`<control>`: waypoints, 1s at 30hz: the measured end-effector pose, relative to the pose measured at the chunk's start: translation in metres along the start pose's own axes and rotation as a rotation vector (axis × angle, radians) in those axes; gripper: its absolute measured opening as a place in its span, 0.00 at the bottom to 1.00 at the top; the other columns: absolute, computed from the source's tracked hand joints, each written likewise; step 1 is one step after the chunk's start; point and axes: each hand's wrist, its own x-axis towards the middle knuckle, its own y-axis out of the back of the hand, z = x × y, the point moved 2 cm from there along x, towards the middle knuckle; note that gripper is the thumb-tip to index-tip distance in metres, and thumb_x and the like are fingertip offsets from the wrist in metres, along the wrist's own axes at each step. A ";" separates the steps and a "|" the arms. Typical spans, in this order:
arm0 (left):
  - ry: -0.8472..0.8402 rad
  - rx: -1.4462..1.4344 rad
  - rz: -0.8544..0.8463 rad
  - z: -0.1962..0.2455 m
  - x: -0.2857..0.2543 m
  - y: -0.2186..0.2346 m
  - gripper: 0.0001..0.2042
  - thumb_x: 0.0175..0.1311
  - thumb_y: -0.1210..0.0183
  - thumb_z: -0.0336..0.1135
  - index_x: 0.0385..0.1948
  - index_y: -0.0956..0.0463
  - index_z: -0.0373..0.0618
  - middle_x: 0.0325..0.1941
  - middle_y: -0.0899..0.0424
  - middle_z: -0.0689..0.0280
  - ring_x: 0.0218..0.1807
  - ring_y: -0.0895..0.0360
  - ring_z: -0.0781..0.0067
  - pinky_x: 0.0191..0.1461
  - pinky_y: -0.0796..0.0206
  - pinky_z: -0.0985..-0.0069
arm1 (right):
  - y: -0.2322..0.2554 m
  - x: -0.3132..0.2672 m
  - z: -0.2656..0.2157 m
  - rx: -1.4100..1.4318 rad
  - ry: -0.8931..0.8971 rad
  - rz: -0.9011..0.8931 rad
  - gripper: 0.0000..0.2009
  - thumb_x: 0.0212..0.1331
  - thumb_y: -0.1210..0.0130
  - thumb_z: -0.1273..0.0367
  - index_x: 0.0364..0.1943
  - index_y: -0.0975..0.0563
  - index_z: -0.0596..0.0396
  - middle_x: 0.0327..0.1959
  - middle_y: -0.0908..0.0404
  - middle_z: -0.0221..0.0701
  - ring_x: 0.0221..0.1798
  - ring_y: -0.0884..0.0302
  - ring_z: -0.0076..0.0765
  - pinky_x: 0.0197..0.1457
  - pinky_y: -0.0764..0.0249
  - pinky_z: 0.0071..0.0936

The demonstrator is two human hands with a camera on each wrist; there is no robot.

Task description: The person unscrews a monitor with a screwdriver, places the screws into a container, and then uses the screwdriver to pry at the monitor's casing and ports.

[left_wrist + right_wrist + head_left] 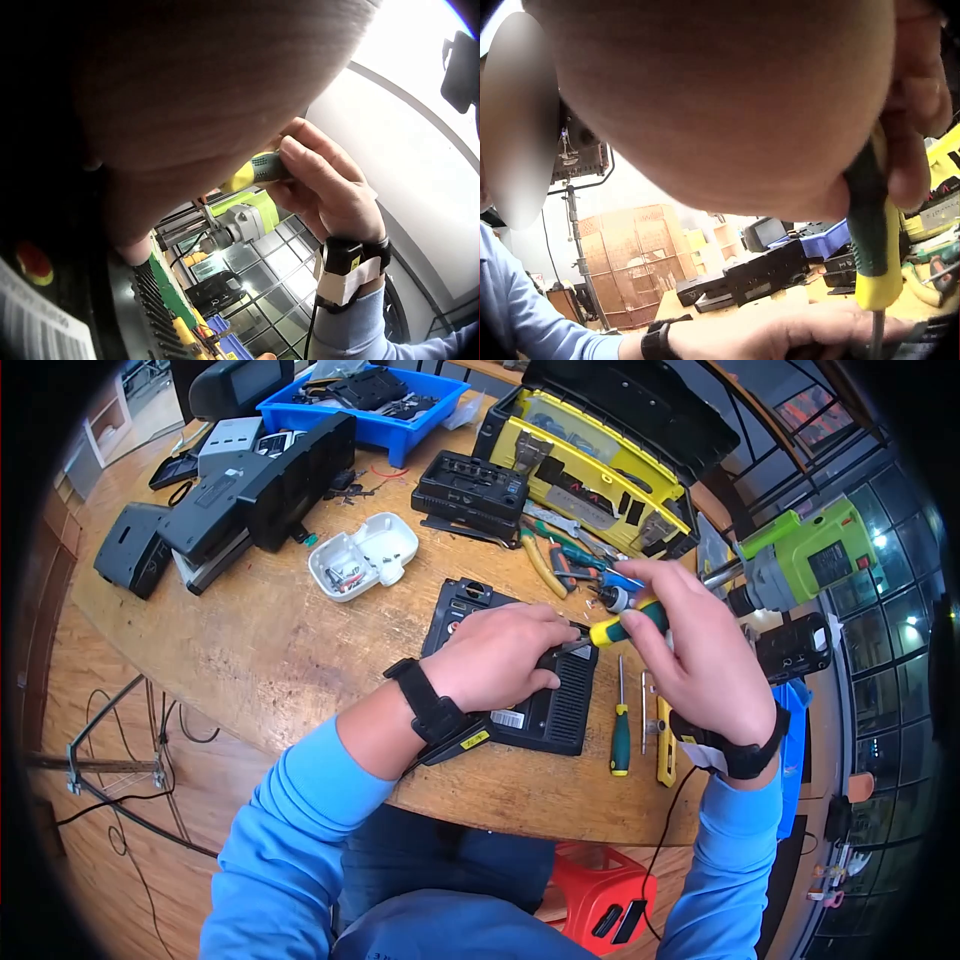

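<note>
A flat black device casing (540,725) with vent slots and a barcode label lies on the table in the head view. My left hand (495,655) rests on top of it, thumb and fingertips near the screwdriver's shaft. In the left wrist view a fingertip (135,251) presses on the casing by its ribbed vents. My right hand (700,650) grips the green and yellow handle of a screwdriver (610,630), whose metal shaft points down at the casing. The right wrist view shows the screwdriver (877,292) upright beside the left hand (780,330); its tip is hidden.
Another screwdriver (620,740) and a yellow utility knife (666,745) lie right of the casing. A white box (345,582) holds small screws. Beyond are pliers (540,565), a yellow toolbox (610,485), a blue bin (395,428), black housings (210,510) and a green power tool (820,550).
</note>
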 end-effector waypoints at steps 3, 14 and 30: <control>0.006 -0.007 0.005 0.001 0.000 0.001 0.25 0.59 0.25 0.34 0.60 0.18 0.45 0.58 0.14 0.59 0.63 0.18 0.51 0.65 0.24 0.59 | 0.010 0.013 -0.013 -0.082 -0.315 -0.255 0.19 0.71 0.37 0.66 0.60 0.25 0.61 0.51 0.17 0.52 0.54 0.18 0.65 0.55 0.21 0.51; -0.006 -0.022 0.005 0.000 0.000 -0.001 0.25 0.58 0.24 0.35 0.59 0.18 0.44 0.57 0.14 0.60 0.62 0.18 0.51 0.64 0.24 0.58 | 0.006 0.012 -0.012 -0.125 -0.419 -0.338 0.22 0.67 0.38 0.73 0.63 0.29 0.60 0.54 0.21 0.54 0.57 0.19 0.65 0.58 0.22 0.51; -0.012 -0.021 0.009 -0.002 -0.001 -0.001 0.23 0.59 0.25 0.36 0.57 0.17 0.43 0.58 0.14 0.59 0.63 0.19 0.51 0.65 0.25 0.58 | 0.012 0.007 -0.009 0.107 -0.123 -0.322 0.22 0.65 0.33 0.71 0.60 0.27 0.58 0.51 0.22 0.47 0.55 0.18 0.62 0.51 0.23 0.50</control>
